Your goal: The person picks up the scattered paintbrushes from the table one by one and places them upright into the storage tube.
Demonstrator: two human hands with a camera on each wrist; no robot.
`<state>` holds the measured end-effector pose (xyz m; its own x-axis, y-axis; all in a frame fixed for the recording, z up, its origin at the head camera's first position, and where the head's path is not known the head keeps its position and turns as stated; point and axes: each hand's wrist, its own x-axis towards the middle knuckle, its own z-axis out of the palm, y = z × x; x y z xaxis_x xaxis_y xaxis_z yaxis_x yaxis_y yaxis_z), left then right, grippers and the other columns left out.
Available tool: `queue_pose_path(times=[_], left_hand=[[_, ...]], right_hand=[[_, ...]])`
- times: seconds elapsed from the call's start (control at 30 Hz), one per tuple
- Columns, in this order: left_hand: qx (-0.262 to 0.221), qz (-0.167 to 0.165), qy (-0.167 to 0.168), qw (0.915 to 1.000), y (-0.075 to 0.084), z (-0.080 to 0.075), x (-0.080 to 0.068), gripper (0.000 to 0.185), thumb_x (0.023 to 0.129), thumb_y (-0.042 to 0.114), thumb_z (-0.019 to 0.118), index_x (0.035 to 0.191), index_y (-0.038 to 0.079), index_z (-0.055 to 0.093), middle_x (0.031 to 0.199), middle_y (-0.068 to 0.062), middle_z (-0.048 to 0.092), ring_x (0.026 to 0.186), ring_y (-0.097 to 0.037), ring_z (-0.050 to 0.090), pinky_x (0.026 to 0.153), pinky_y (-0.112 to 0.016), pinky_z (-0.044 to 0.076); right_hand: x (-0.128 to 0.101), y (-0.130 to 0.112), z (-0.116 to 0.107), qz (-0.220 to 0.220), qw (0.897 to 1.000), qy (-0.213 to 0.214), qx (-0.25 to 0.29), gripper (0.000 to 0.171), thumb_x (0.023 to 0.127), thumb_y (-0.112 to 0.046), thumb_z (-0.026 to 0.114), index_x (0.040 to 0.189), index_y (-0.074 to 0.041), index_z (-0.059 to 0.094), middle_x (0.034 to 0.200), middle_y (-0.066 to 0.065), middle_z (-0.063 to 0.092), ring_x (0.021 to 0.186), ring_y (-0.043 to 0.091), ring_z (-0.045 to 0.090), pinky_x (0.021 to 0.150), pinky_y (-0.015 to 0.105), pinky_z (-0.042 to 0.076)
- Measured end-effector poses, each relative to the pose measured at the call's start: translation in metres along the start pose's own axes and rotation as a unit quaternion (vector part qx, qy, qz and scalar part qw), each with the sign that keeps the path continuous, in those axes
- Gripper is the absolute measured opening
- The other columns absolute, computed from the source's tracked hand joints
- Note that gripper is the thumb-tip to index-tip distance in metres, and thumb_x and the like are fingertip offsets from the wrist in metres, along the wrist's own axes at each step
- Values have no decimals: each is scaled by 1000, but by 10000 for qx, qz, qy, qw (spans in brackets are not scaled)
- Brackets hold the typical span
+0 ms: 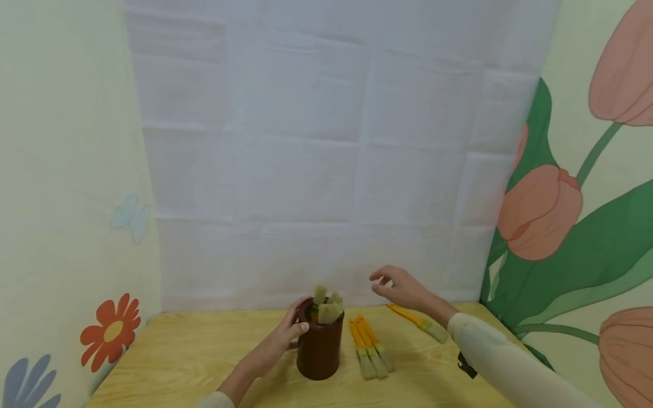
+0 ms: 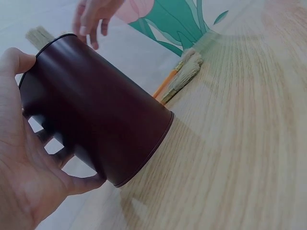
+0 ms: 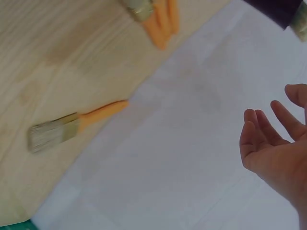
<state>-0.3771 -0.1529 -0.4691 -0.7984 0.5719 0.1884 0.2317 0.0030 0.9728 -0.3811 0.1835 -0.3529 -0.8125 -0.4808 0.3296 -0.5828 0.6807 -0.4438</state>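
My left hand (image 1: 278,343) holds a dark brown cylindrical cup (image 1: 318,354), thumb at its rim and fingers round its side. Pale bristle ends of several paintbrushes (image 1: 330,309) stick up out of the cup, their handles hidden inside. My right hand (image 1: 400,286) is raised above the table's back edge, fingers loosely bent, with nothing in them. Below it lies a single paintbrush (image 1: 415,321) with an orange handle. Three more orange-handled paintbrushes (image 1: 368,347) lie side by side just right of the cup, bristles toward me.
The light wood-grain table (image 1: 204,351) ends at a creased white sheet (image 1: 296,170) hanging behind it. Flower-printed panels (image 1: 541,226) flank the sheet on both sides. A small black object (image 1: 466,365) shows beneath my right sleeve.
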Motion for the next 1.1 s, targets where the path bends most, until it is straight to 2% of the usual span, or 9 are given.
queue_pose_path(times=[0.27,0.5,0.67,0.87,0.97,1.1], left_hand=[[-2,-130,24,9999,-2,-3,2,66,109,39,43,164,23,9,166,-14,0,149,-48,11,103,-75,27],[19,-77,-56,10000,-2,-3,1,66,109,38,43,163,24,9,166,-14,2,148,-47,12,104,-73,28],[5,-64,-76,10000,-3,-5,0,64,110,37,42,163,24,9,167,-12,0,149,-46,9,105,-74,27],[14,-88,-64,9999,-2,-6,-1,65,109,38,43,163,24,9,167,-10,0,150,-45,8,105,-73,28],[37,-52,-8,10000,-3,-5,0,65,108,37,44,163,25,12,167,-10,2,150,-44,10,104,-73,29],[115,41,46,9999,-4,-4,0,63,108,33,45,163,25,14,167,-11,5,149,-44,13,104,-72,30]], right_hand=[[-33,47,-2,229,9985,482,-93,24,105,-15,59,125,-3,65,121,11,64,103,28,62,82,42,52],[-53,78,-1,615,9939,868,-275,21,102,-11,62,121,-2,65,117,12,64,99,26,61,83,48,52],[-61,95,4,890,9922,813,-306,24,102,-13,63,121,2,64,117,16,62,100,31,60,85,50,52],[-73,121,12,1281,9898,556,-278,40,101,-20,65,128,9,60,126,26,59,109,43,59,90,56,49],[-78,134,16,1385,9880,538,-430,42,100,-19,66,127,12,59,125,29,59,111,48,57,91,58,48],[-86,146,20,1655,9820,415,-808,43,99,-21,66,123,14,61,119,29,62,109,47,59,89,59,48]])
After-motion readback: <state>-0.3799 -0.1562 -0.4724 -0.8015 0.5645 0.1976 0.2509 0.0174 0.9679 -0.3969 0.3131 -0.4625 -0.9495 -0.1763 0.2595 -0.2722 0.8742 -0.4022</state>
